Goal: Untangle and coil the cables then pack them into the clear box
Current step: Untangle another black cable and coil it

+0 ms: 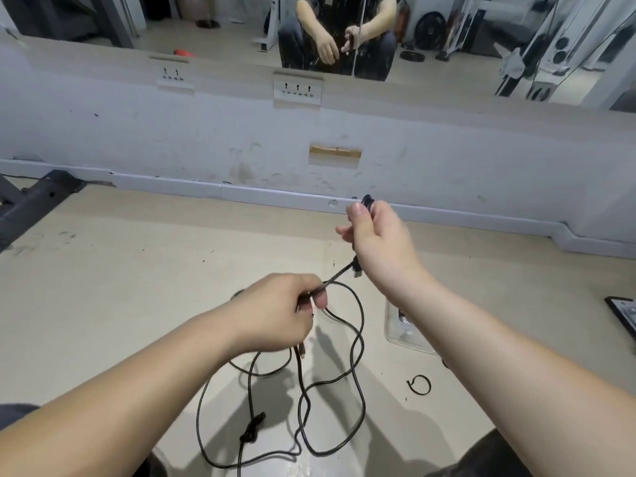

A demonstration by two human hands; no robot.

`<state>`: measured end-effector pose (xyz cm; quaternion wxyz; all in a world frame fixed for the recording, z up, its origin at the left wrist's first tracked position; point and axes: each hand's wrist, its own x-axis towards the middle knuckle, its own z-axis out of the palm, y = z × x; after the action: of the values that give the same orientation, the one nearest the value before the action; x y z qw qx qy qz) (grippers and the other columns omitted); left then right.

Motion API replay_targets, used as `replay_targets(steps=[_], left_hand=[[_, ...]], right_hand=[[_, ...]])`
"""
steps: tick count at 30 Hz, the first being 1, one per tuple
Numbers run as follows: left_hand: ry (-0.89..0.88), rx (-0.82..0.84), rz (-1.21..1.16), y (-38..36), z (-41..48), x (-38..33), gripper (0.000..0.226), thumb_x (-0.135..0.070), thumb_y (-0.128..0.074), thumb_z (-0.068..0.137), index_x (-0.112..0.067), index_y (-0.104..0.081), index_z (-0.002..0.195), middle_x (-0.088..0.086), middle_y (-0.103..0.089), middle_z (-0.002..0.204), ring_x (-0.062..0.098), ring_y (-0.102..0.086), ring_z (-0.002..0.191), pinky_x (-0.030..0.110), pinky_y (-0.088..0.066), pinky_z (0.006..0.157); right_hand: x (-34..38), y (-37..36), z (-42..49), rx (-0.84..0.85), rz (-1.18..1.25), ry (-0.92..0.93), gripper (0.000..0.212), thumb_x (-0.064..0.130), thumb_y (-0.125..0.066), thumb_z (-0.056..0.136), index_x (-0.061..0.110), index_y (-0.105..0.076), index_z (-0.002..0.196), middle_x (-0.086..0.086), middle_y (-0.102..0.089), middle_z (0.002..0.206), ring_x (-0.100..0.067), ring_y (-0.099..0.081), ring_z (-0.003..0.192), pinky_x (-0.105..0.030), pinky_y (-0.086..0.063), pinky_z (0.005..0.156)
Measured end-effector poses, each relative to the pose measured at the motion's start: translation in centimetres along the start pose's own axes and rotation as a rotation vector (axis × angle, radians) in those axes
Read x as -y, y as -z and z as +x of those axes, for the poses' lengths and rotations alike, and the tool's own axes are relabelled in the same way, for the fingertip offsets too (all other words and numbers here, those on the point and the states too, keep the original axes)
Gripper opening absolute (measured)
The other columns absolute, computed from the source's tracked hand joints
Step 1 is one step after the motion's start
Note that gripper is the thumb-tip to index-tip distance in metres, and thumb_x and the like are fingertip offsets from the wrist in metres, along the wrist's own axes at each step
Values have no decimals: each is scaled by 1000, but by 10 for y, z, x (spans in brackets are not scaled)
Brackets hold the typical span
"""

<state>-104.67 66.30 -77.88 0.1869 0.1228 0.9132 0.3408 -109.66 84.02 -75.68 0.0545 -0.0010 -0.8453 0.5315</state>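
Wall: a scuffed pale wall (pixel 172 132) runs across in front of the person, with a white skirting strip along its foot.
Mirror: a mirror (pixel 241 22) sits above the wall and shows a seated person with both hands raised.
Floor: the beige floor (pixel 103 270) carries everything here, shadows of the arms included.
Cable: a long black cable (pixel 362 321) sprawls in loose crossing loops on the floor between the person's knees. One stretch rises to the hands.
Left hand: the left hand (pixel 285 311) is raised over the loops, thumb and fingers pinching the cable. A short taut length runs up and right from the pinch to a plug (pixel 356 268).
Right hand: the right hand (pixel 375 242) is higher and further out, fingers curled round a black cable end (pixel 367 201) that pokes out above the thumb.
Clear box: the clear box (pixel 402 335) lies on the floor just right of the loops, largely hidden behind the right forearm. Something dark shows inside, and I cannot tell what.
Metal frame: a dark metal frame (pixel 34 204) lies at the far left by the skirting.
Sockets: two white socket plates (pixel 297 89) are set in the wall under the mirror.
Knot: a tight black knot (pixel 253 430) sits on the cable low in the tangle.
Ring: a small black ring (pixel 419 384) lies alone on the floor, near the box and apart from the cable.
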Motion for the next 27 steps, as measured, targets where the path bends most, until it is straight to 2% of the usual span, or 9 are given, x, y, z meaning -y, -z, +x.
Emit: replay_targets(steps=[3, 5, 7, 11, 14, 16, 21, 23, 27], left_hand=[[-27, -114, -61, 16, 1, 0, 33, -31, -47, 80, -36, -71, 103, -11, -74, 89, 16, -68, 89, 36, -56, 86], [-87, -183, -130, 21, 0, 0, 24, -21, -55, 95, -37, -72, 101, -16, -75, 90, -1, -67, 86, 22, -51, 81], [-164, -239, -221, 23, -2, -1, 33, -8, -55, 102, -36, -72, 98, -15, -76, 87, -4, -67, 76, 12, -50, 73], [-192, -439, -384, 26, 2, 4, 25, -10, -54, 105, -27, -73, 104, -9, -77, 89, 5, -72, 73, 17, -57, 74], [-136, -525, -395, 30, 7, 16, 22, -18, -54, 106, -30, -70, 117, -13, -78, 90, -4, -71, 82, 7, -50, 71], [-52, -563, -302, 32, 11, 26, 22, -23, -53, 106, -34, -71, 114, -15, -78, 90, -5, -68, 79, 14, -49, 67], [303, -530, 195, 40, 17, 56, 26, -27, -47, 101, -38, -68, 109, -10, -75, 104, 28, -66, 102, 36, -53, 83], [377, -385, 346, 34, 17, 60, 25, -23, -45, 98, -37, -65, 106, -5, -72, 109, 30, -62, 99, 34, -48, 76], [341, -214, 338, 14, 16, 52, 31, -16, -43, 92, -34, -66, 104, -4, -69, 111, 27, -61, 102, 34, -51, 79]], right_hand=[[-6, 4, 3, 31, -329, 144, 23, 34, -44, 106, 23, -43, 86, 1, -61, 81, -27, -59, 84, -36, -36, 63], [-7, 2, 2, 109, -491, 141, 28, 32, -45, 106, 25, -38, 80, 6, -49, 73, -28, -47, 77, -38, -24, 60], [-7, -2, -2, 233, -565, 139, 29, 35, -42, 107, 22, -45, 81, 6, -50, 71, -27, -49, 77, -35, -29, 64], [2, -5, -15, 618, -139, -65, 63, 56, -33, 106, 9, -64, 79, 1, -69, 63, -15, -54, 53, -24, -38, 49], [4, 0, -18, 832, 74, -112, 54, 55, -48, 102, 10, -58, 76, -16, -71, 71, -21, -45, 50, -27, -36, 49], [3, 3, -16, 777, 136, -137, 46, 41, -49, 106, 13, -50, 70, -20, -66, 66, -20, -40, 45, -26, -32, 45], [4, 18, 5, 216, 716, -504, 43, 33, -42, 107, 22, -39, 66, -3, -52, 52, -11, -32, 37, -21, -22, 39], [5, 23, 8, 178, 887, -592, 47, 42, -49, 104, 24, -39, 62, -2, -52, 56, -11, -34, 39, -19, -23, 39], [6, 18, -4, 305, 734, -595, 39, 36, -70, 93, 20, -47, 66, -7, -61, 61, -13, -43, 42, -18, -31, 39]])
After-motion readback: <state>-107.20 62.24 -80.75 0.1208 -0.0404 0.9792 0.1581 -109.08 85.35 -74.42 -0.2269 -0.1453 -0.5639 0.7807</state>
